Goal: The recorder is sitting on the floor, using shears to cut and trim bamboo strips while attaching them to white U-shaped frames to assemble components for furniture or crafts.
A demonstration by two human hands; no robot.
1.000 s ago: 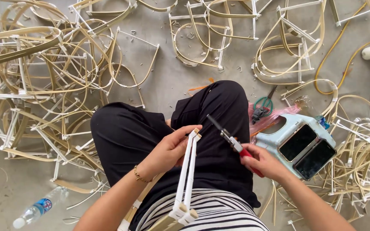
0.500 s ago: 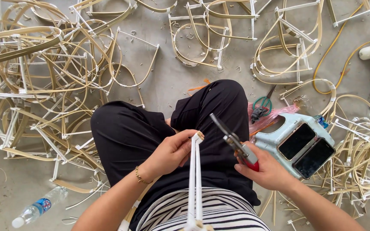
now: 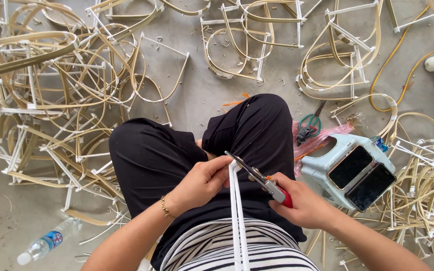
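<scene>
The left hand point(image 3: 204, 183) has its fingers clenched around the top of a pair of white strips point(image 3: 237, 221) standing upright over the lap. Just beside it, the right hand point(image 3: 302, 203) grips red-handled cutters point(image 3: 259, 179), whose blades touch the strips' top. Farther out on the floor point(image 3: 197, 95) lie a pale stool point(image 3: 350, 170) carrying two phones, a water bottle point(image 3: 46, 243), and bent cane frames point(image 3: 66, 85).

Heaps of bent bamboo-strip frames point(image 3: 61, 95) are lying across the concrete floor point(image 3: 207, 95) — a plastic water bottle point(image 3: 46, 243) is resting lower left, and two dark phones point(image 3: 360, 176) are sitting on a pale stool point(image 3: 322, 168) beside green-handled scissors point(image 3: 310, 123).
</scene>
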